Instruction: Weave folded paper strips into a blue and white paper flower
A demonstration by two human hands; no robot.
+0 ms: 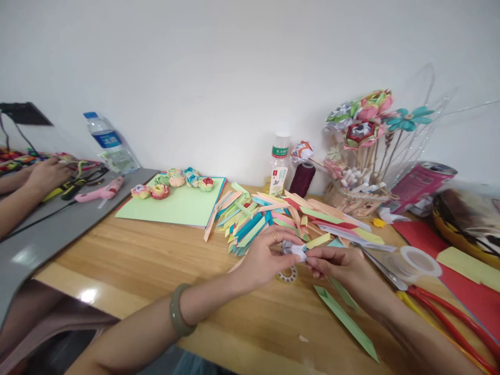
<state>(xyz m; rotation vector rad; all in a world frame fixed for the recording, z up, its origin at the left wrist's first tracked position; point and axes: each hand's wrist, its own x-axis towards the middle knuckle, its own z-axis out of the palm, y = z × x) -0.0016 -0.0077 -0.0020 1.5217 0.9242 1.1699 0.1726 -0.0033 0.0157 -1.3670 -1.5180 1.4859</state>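
Between my two hands is a small folded paper piece point(296, 251), whitish-grey with a bit of blue on its right side. My left hand point(267, 258) pinches it from the left, thumb below and fingers above. From the right, the fingertips of my right hand point(339, 263) are closed on its edge. Right behind my hands spreads a pile of folded paper strips point(250, 221) in many colours. A beaded ring point(287, 274) lies on the table just below the paper piece. Green folded strips point(347, 323) rest near my right forearm.
Red-handled scissors point(414, 289) and a tape roll point(420, 261) lie at right. Paper flowers stand in a wooden holder point(351, 200) by the wall. Several paper rosettes sit on a green sheet point(175, 205). At left are a pink glue gun point(99, 191) and another person's hand point(47, 177).
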